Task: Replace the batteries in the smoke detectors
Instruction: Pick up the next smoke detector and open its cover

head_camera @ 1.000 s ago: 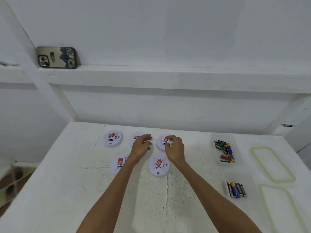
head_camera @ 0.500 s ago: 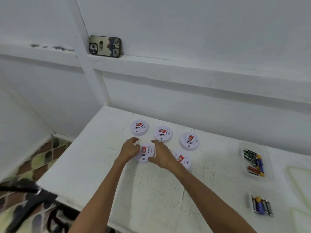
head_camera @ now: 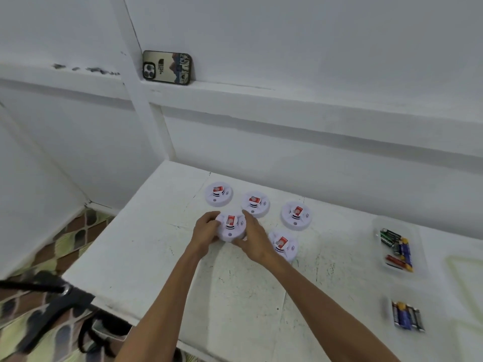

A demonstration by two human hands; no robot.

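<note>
**Now closing both hands on the front-left detector**

Here the left hand (head_camera: pixel 206 229) and the right hand (head_camera: pixel 253 240) are cupping the front-left smoke detector (head_camera: pixel 231 227) from either side, fingers curled against its rim and clamped on it. A second ago the same hands were working at the far row, near the rightmost unit; half a second ago they were arriving at this one, and now they are gripping it. This is suggesting that a new detector is being taken up, probably for opening, with the battery change on it not yet begun.

Four other detectors (head_camera: pixel 295 215) are lying on the white bench (head_camera: pixel 146 257), the nearest one (head_camera: pixel 283 244) partly covered by the right wrist. Batteries are waiting well apart to the right: a mixed heap in a clear tray (head_camera: pixel 397 246) and a row of cells (head_camera: pixel 407 318) nearer the front edge.

Whether the gripped detector is lifting off the bench cannot be told. Its underside and battery cover are hidden, and the battery markings are too blurred to read.
</note>
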